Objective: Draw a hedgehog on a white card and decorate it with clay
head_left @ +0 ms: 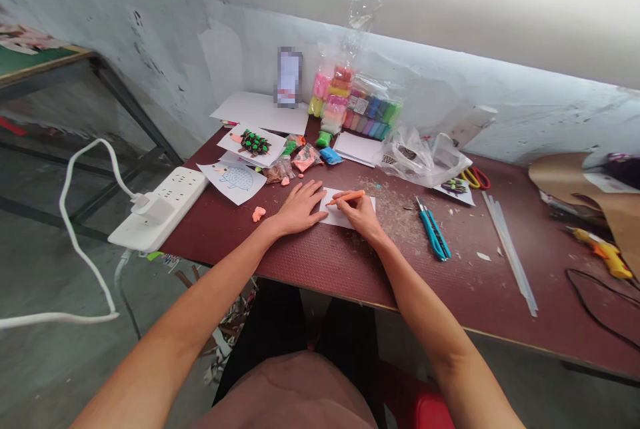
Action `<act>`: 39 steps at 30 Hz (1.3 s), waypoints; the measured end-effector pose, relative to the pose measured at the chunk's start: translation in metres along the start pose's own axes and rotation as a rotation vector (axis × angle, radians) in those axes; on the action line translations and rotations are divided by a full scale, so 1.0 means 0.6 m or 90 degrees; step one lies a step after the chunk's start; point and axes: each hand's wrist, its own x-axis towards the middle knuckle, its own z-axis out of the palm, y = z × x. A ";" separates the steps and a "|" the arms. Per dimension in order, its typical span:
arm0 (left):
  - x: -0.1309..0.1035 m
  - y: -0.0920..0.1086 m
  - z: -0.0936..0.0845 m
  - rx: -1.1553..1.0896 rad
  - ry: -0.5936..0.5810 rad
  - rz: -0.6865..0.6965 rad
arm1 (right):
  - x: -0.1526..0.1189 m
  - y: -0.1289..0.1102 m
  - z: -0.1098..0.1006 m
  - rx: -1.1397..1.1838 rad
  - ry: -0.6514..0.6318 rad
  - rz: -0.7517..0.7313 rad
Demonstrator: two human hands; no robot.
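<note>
My right hand [356, 210] is closed around an orange marker [353, 196], its tip down at the left part of a small white sheet [369, 204]. Lying flat with fingers spread, my left hand [299, 208] touches the left edge of that sheet. Left of it on the dark red table [320, 259] is a lump of orange clay [259, 214]. Farther left lie a card with a blue hedgehog drawing [234, 179] and a card with a green and brown clay hedgehog [254, 142].
Clay packs [373, 112] and a phone [289, 77] stand at the back. To the right are a teal cutter [433, 229], clear glue sticks [510, 254], scissors [476, 178], a plastic bag [425, 157] and a yellow glue gun [607, 254]. A white power strip [160, 209] overhangs the left edge.
</note>
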 end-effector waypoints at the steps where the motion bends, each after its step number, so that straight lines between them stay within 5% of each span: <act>1: 0.000 0.000 0.000 0.000 0.001 0.001 | 0.000 0.000 0.000 0.001 0.002 -0.001; 39: 0.001 -0.001 0.001 -0.008 -0.011 -0.002 | 0.000 -0.009 -0.007 -0.034 -0.028 -0.023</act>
